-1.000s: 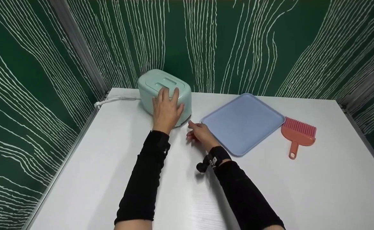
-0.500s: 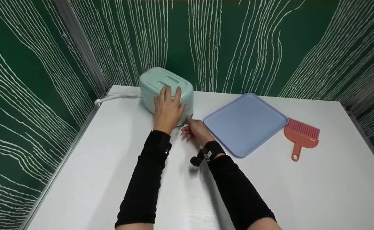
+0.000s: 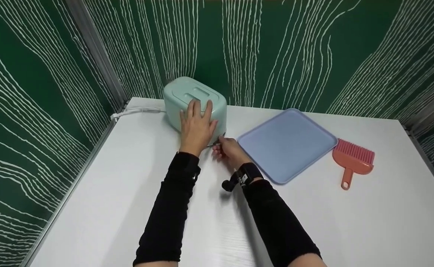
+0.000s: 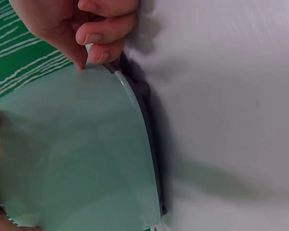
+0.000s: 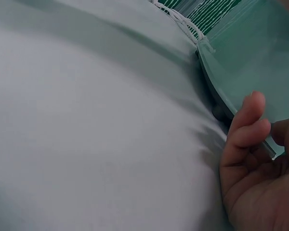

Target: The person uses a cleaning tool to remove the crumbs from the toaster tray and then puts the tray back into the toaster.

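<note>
Left hand (image 3: 196, 129), spread, is pressing the rounded mint-green plastic toaster (image 3: 175, 102), slanting lengthwise toward the right hand (image 3: 232, 150), pinching its thin grey base edge (image 5: 270, 149).

A rounded mint-green toaster (image 3: 179, 101) with a dark base (image 4: 151, 139) stands upright, diagonally, just above and left of the head view's centre.

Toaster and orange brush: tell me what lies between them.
In the head view, the blue tray lies between the toaster and the orange brush, with white tabletop showing on the toaster's side.
</note>
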A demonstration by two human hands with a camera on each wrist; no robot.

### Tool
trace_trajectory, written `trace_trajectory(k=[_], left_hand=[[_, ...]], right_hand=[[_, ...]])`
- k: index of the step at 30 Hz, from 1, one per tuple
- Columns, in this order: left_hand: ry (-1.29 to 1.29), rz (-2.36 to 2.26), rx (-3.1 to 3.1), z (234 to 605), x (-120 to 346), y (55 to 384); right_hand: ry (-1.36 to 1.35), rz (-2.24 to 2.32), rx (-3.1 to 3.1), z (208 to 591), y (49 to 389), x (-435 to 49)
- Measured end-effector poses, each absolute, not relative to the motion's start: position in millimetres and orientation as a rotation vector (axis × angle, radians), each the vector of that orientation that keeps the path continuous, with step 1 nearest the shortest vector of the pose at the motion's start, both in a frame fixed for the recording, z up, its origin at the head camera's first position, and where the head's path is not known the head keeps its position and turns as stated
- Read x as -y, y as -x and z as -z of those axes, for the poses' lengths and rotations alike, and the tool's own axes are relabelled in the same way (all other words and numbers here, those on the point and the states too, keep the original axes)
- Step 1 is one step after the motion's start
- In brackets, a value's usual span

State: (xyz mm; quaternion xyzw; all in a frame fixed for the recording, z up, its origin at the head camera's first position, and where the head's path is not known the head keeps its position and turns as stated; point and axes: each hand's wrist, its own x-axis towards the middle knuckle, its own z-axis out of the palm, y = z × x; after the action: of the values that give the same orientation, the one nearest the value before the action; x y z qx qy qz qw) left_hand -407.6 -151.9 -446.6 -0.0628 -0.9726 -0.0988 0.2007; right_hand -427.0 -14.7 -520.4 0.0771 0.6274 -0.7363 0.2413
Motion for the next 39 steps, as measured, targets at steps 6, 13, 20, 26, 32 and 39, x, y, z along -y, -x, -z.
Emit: trace_trajectory(k=[6, 13, 20, 26, 32, 39], left_hand=[[0.185, 0.274, 2.695, 445.4, 152.1, 406.8], [0.181, 0.256, 2.688, 446.6, 151.3, 406.6], [0.173, 0.253, 2.716, 448.0, 150.5, 407.3], [0.174, 0.264, 2.727, 449.7, 151.1, 406.9], [0.175, 0.258, 2.718, 449.9, 152.0, 407.0], [0.193, 0.25, 2.682, 451.1, 154.0, 406.1]], right_hand=[[-0.193, 2.045, -1.649, 518.5, 427.1, 12.4], [-0.177, 2.057, -1.64, 521.1, 427.1, 11.1], [-0.18, 2.03, -1.65, 523.8, 428.0, 8.5], [-0.191, 2.032, -1.66, 523.4, 425.7, 9.8], [-0.208, 2.01, -1.726, 523.3, 425.0, 11.4], [-0.208, 2.001, -1.78, 522.7, 423.5, 14.5]])
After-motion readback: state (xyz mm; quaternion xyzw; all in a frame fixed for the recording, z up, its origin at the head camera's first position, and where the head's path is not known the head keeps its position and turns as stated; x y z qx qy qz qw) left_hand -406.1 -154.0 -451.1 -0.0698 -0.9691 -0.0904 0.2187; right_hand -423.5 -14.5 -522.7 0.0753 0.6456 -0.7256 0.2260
